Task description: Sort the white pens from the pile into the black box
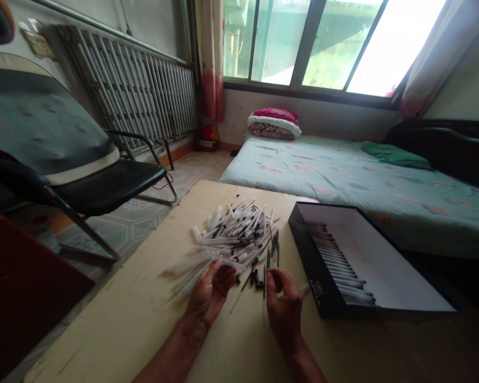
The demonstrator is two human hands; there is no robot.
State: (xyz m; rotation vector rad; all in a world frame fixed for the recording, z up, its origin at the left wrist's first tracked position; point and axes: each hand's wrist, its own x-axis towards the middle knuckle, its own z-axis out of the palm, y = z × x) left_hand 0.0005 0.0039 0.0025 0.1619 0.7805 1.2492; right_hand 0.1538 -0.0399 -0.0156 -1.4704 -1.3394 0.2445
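1. Seeing L hand (209, 292) curled at near edge of pile of clear plastic pen barrels (239, 234); fingers bent in, but can't tell if they're closed on a barrel.
2. R hand (284, 314) pinched shut on single clear barrel (303, 290), its end poking out at 3 o'clock.
3. Small black pen parts (256, 277) lie between hands, thin black rods (272, 255) standing out at pile's 4 o'clock edge.
4. Open black box (315, 271) sits at R hand's 2 o'clock on pale wooden board (104, 330), rows of pens (335, 255) packed along its L side.
5. Black chair (104, 186) at 10 o'clock, bed (323, 181) at 1 o'clock.
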